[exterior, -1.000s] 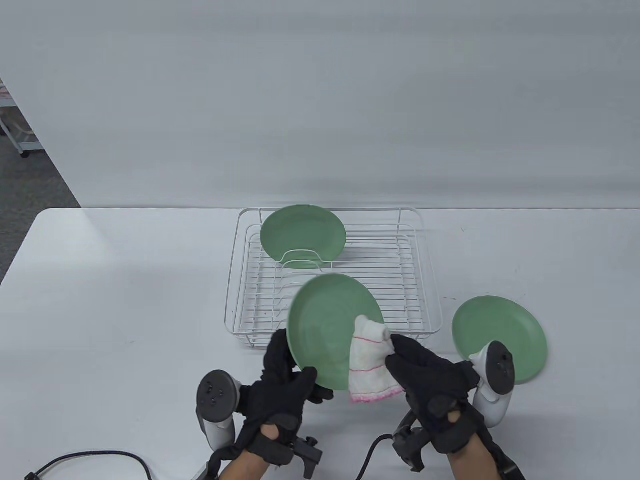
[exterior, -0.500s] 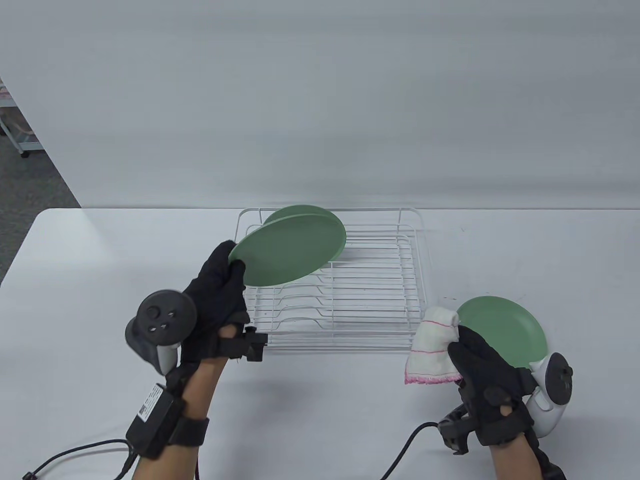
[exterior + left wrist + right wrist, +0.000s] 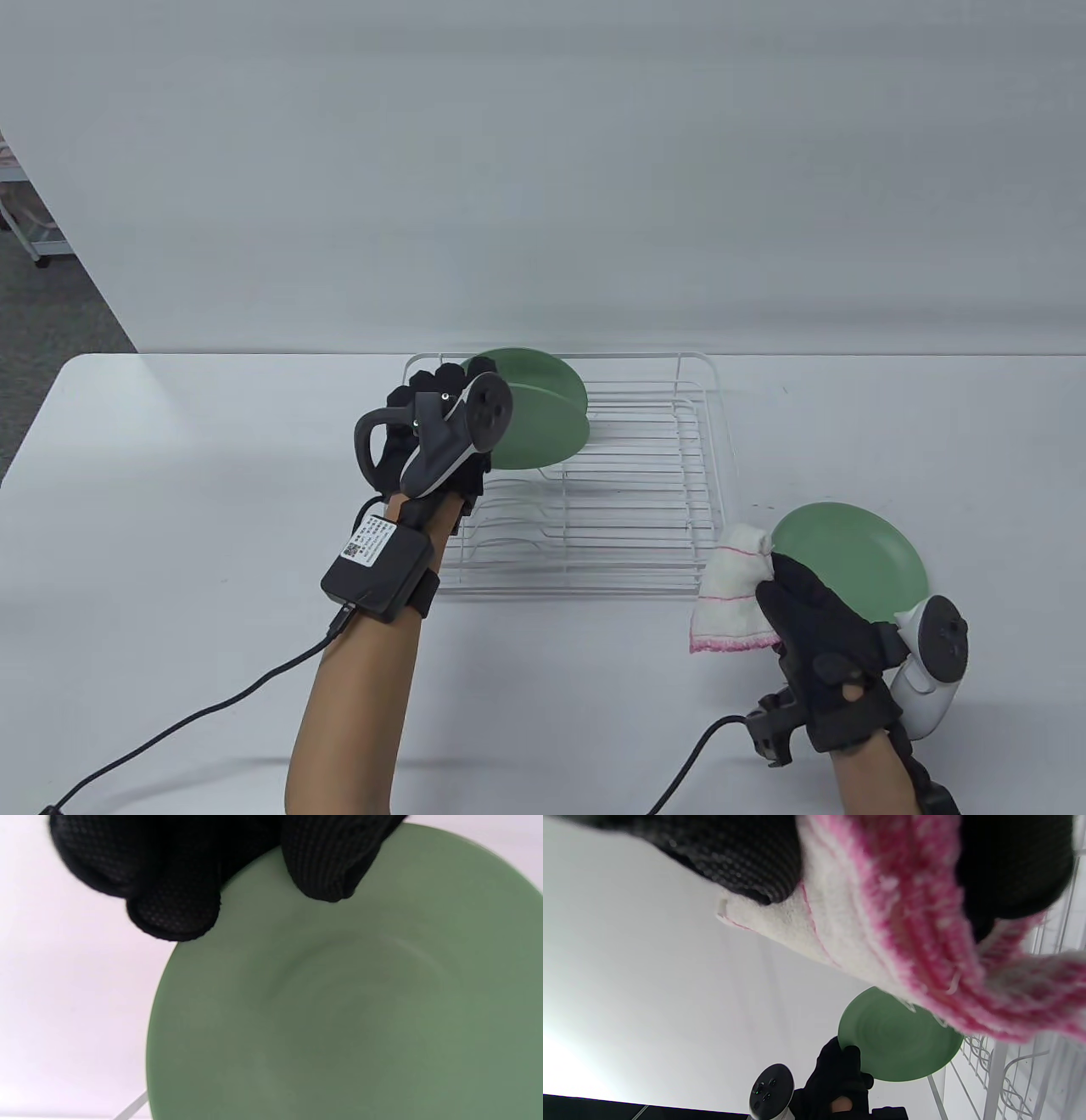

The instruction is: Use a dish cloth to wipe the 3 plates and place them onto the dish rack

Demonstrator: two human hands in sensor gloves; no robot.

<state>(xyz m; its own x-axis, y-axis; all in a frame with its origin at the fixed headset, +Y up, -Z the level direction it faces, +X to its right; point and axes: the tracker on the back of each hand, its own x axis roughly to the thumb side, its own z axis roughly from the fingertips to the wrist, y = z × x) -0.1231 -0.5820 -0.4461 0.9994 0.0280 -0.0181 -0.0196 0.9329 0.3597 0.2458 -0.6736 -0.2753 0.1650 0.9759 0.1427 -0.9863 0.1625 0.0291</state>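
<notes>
My left hand point(image 3: 428, 403) grips the rim of a green plate point(image 3: 547, 429) and holds it on edge inside the white wire dish rack point(image 3: 721, 475), just in front of another green plate point(image 3: 543, 369) standing at the rack's back left. In the left wrist view gloved fingers point(image 3: 322, 866) curl over this plate point(image 3: 348, 1005). My right hand point(image 3: 806, 594) holds a white dish cloth with pink trim point(image 3: 734, 586) right of the rack. A third green plate point(image 3: 857, 560) lies flat on the table behind that hand. The cloth point(image 3: 882, 933) fills the right wrist view.
The white table point(image 3: 195, 509) reaches to a pale wall behind. Black cables point(image 3: 212, 705) run from both wrists across the table's near edge. A white tracker point(image 3: 929, 671) sits on the right hand, a grey one point(image 3: 462, 433) on the left.
My left hand has carried the wiped plate from in front of me over into the rack and tipped it on edge. My right hand moved right with the cloth, beside the third plate.
</notes>
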